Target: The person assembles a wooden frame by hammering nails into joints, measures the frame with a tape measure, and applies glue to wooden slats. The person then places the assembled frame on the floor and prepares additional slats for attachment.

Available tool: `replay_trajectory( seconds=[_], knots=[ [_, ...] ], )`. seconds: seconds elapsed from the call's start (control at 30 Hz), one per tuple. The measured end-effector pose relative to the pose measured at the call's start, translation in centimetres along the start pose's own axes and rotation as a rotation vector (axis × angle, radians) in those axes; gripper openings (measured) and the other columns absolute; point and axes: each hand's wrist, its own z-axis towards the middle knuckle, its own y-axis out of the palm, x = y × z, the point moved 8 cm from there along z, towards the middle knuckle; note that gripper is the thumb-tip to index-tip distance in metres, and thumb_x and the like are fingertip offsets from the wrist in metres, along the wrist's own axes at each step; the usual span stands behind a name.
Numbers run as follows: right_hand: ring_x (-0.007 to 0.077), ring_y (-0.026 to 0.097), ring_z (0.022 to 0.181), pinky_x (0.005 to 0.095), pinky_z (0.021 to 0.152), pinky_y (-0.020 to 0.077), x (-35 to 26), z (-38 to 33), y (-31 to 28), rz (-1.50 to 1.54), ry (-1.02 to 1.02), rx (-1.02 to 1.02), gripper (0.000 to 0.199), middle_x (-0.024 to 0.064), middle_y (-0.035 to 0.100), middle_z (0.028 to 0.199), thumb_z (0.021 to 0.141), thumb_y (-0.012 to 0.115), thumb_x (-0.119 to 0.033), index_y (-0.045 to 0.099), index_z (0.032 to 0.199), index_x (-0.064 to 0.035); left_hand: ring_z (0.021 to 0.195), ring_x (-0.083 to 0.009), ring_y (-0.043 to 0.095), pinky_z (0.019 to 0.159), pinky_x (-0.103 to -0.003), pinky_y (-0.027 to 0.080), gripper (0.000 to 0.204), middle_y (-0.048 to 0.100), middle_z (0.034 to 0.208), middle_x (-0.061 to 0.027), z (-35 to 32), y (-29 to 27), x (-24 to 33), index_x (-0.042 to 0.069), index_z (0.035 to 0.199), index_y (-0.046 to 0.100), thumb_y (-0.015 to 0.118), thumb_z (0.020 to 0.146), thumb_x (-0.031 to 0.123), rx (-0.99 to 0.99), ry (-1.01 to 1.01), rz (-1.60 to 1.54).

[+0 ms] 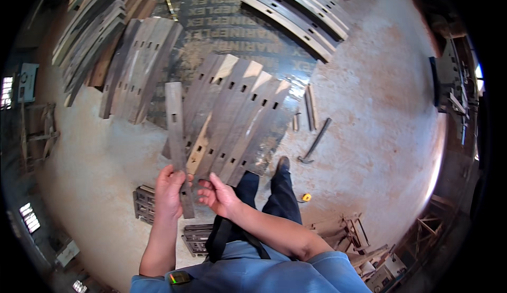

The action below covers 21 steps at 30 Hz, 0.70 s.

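Observation:
My left hand [169, 187] is closed around a narrow dark wooden slat [174, 100] with small rectangular slots cut through it. The slat stands out away from me, its near end below the hand. Just right of that end, my right hand [222, 198] has its fingers apart and slightly curled, with nothing visible in them. Beyond both hands lies a row of similar slotted wooden slats [223, 118], side by side on a dark printed board [203, 21]. Some of them carry pale streaks.
More slotted slats [138, 66] and stacked curved pieces [95, 34] lie at the far left. Another slotted group [296, 21] is at the far right. A hammer [317, 140], a chisel-like tool [309, 108] and a yellow tape measure [306, 198] rest on the floor. Slotted blocks [143, 204] sit near my legs.

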Motion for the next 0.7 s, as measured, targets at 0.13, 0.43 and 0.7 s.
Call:
replay_trajectory(
  seconds=[0.13,0.43,0.7],
  knots=[
    [0.0203,0.062,0.079,0.0366,0.068,0.0496,-0.1,0.1,0.0,0.043,-0.002,-0.047,0.037,0.0038,0.065,0.097,0.096,0.058,-0.044,0.060,0.104,-0.0082,0.076,-0.0151,0.065,0.071,-0.028,0.054,0.022,0.068,0.089,-0.0096,0.1,0.4,-0.5,0.003,0.113,0.053,0.061,0.094,0.012,-0.052,-0.008,0.019],
    [0.0193,0.062,0.079,0.0352,0.067,0.0490,-0.1,-0.2,-1.8,0.046,0.012,-0.081,0.036,0.0026,0.065,0.096,0.096,0.058,-0.045,0.060,0.102,-0.0090,0.078,-0.0170,0.065,0.071,-0.029,0.054,0.021,0.066,0.088,-0.0091,-0.9,1.6,-0.7,0.002,0.110,0.053,0.059,0.095,0.017,-0.062,-0.113,-0.003],
    [0.0210,0.062,0.077,0.0361,0.065,0.0490,-1.3,-1.8,-2.5,0.106,-0.020,-0.035,0.032,0.0030,0.065,0.096,0.094,0.063,-0.041,0.059,0.097,-0.0093,0.080,-0.0167,0.065,0.068,-0.029,0.054,0.019,0.064,0.092,-0.0065,-1.3,0.6,-1.6,0.003,0.108,0.054,0.057,0.096,0.017,-0.075,-0.101,0.030]
  ],
)
